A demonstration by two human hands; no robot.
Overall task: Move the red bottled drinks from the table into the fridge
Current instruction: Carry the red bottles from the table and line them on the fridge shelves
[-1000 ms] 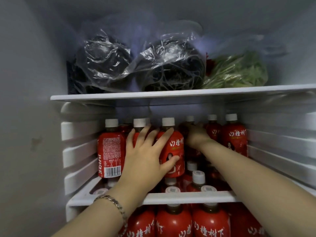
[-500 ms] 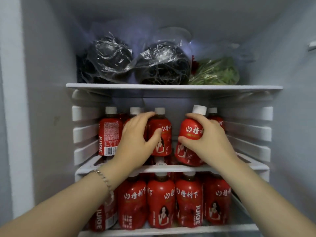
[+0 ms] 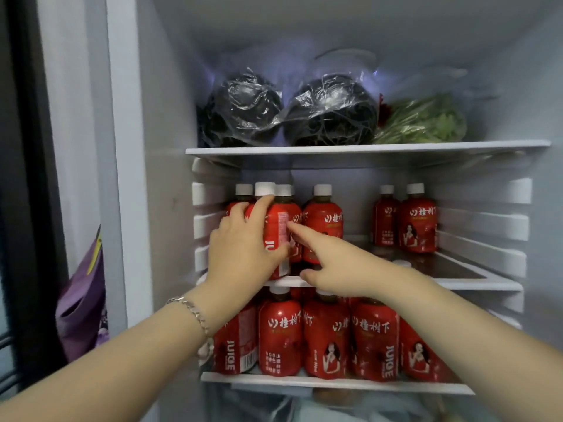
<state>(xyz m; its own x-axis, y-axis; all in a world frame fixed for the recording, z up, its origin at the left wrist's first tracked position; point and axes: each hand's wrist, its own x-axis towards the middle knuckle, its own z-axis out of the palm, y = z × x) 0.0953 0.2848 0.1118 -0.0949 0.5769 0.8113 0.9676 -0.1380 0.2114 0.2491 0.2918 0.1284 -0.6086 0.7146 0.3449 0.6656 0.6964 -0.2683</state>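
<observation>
Here the left hand point(image 3: 240, 251) is wrapped round an upright red bottle point(image 3: 278, 226) at the front left corner of the middle shelf point(image 3: 472, 284), with fingers over its shoulder and thumb low on its front. The right hand point(image 3: 332, 266) holds nothing, and its straight forefinger touches the label from the right. The bottle's long axis is vertical, tight against the neighbouring bottles point(image 3: 323, 226) behind, so any push backward probably falls to the left hand.

Glossy red plastic bottles point(image 3: 419, 226), matt white caps point(image 3: 415, 188); crinkled shiny clear-plastic bags point(image 3: 332, 111); smooth white shelves point(image 3: 365, 147); metal bracelet point(image 3: 192, 310).
</observation>
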